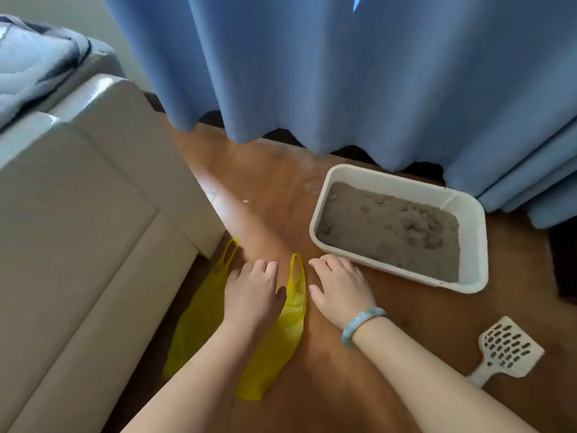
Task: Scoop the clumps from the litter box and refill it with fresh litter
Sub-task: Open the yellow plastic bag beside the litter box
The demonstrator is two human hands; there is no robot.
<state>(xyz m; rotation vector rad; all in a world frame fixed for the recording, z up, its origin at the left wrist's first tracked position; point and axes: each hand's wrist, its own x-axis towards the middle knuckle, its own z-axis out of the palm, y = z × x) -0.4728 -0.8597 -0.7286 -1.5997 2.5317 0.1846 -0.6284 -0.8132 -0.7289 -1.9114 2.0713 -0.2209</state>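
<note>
Yellow plastic bag (281,339) is lying flat on the wooden floor (265,189), both handle loops pointing away from me, and that's where the hands are right now. The left hand (253,295) rests palm down on the bag between the two loops; its grip is loose, fingers laid out fairly straight and not pinching any plastic that I can see. The right hand (340,292) is palm down too, on bare floor just beside the bag's right loop. Its grip is slack and spread, with nothing in it, and there's a pale blue-green bracelet (362,323) on that wrist. Its fingertips are close to the near left corner of the litter box (473,245), though I can't tell if they touch it. The box is a white tray sitting on the floor to the right, up by the blue curtain (343,73). It's full of grey litter (390,232) with a lumpy, dented surface, clumps scattered mostly through the middle and right side. The white slotted scoop (509,348) lies on the floor off to the right of the right forearm, in front of the box and apart from it, handle end toward me. On the left there's a beige sofa (78,198) with a grey blanket (31,67) bunched on top.
</note>
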